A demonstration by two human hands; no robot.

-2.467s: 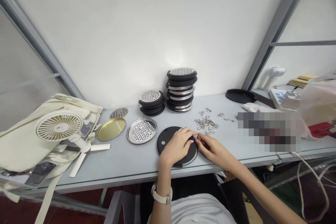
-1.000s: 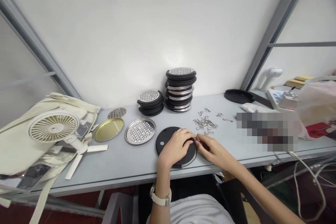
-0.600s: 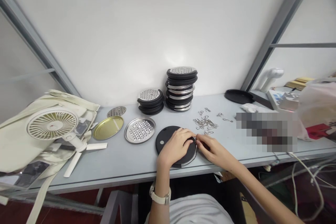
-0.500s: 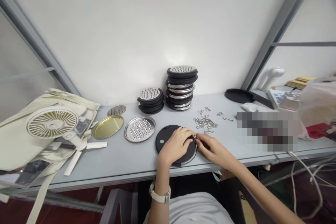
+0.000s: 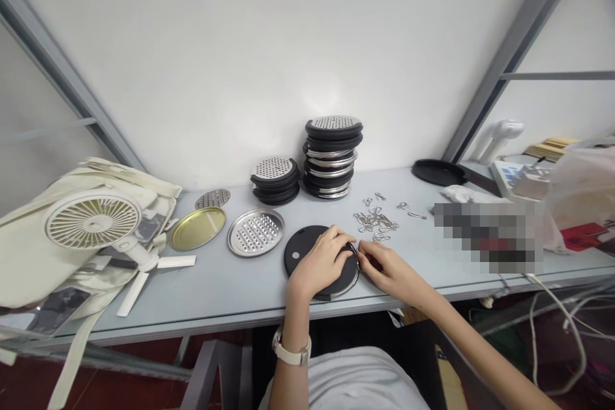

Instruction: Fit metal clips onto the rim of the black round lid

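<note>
A round black disc with a metal rim [image 5: 307, 245] lies flat near the table's front edge, a pale dot on its left side. Over its right half rests my left hand [image 5: 323, 264], fingers bent and gripping towards the right edge. My right hand [image 5: 387, 269] pinches at that same edge, thumb and forefinger together on a small shiny metal piece [image 5: 356, 250]; its exact shape is mostly hidden by the fingers. Just beyond the hands lies a loose heap of bent wire clips [image 5: 375, 221], several of them scattered apart.
Behind stand a tall stack [image 5: 332, 157] and a short stack [image 5: 274, 179] of black-rimmed graters. To the left are a metal grater plate [image 5: 256, 232], a gold lid [image 5: 198, 229], a white fan [image 5: 93, 221] and a cream bag [image 5: 29, 256]. A black tray [image 5: 438, 173] lies back right.
My hands stay at the disc's right edge; the fingers shift slightly and the metal piece shows a little more between them. The whole view moves slightly.
</note>
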